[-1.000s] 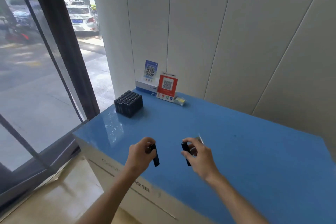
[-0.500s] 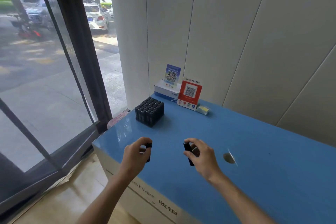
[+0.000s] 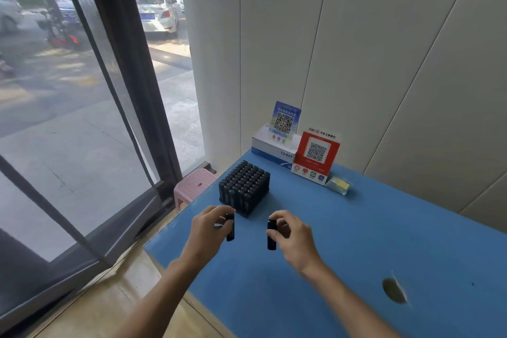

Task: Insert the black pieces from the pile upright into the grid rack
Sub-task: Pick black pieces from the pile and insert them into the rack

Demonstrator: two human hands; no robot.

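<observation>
Hands (image 3: 204,230) (image 3: 295,239) each pinch one slim black plastic piece (image 3: 230,227) (image 3: 271,234) | black grid rack (image 3: 244,186) just beyond | risk: tilted piece jams against full neighbouring cells.

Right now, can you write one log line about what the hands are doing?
left hand: holds black piece upright | right hand: holds second black piece upright | grid rack: apart, beyond both hands | table: blue
</observation>
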